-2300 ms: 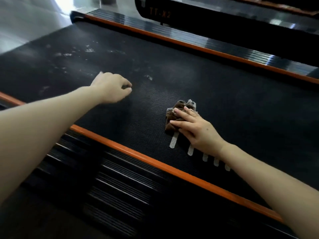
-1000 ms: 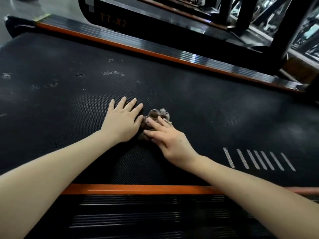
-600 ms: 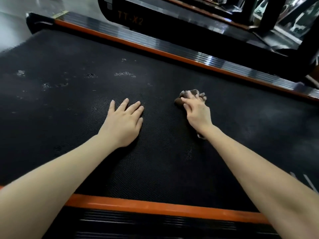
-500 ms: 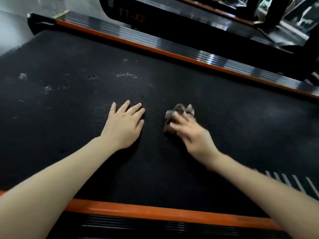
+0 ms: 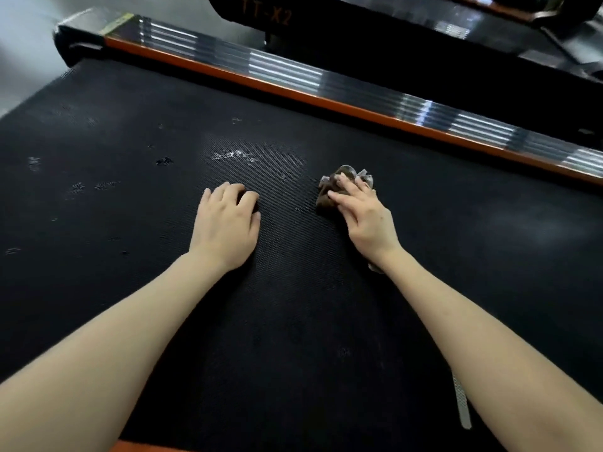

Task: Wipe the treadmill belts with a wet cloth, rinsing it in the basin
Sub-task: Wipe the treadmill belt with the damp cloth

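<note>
Much bare belt [image 5: 293, 321] to orange rail [image 5: 326, 104]; right hand [image 5: 365, 223] fingers [image 5: 346, 187] flat on cloth [image 5: 324, 203], left hand [image 5: 225, 226] curled (empty).

The brown cloth [image 5: 329, 199] is sitting crumpled in a small wad on the belt [image 5: 293, 321]. It is being flattened under the straight fingers of my right hand [image 5: 365, 220], with its paler folds poking out past my fingertips. The belt is lying flat, black and finely textured, and it is showing pale dusty smudges [image 5: 233, 155] to the left of the cloth.
</note>
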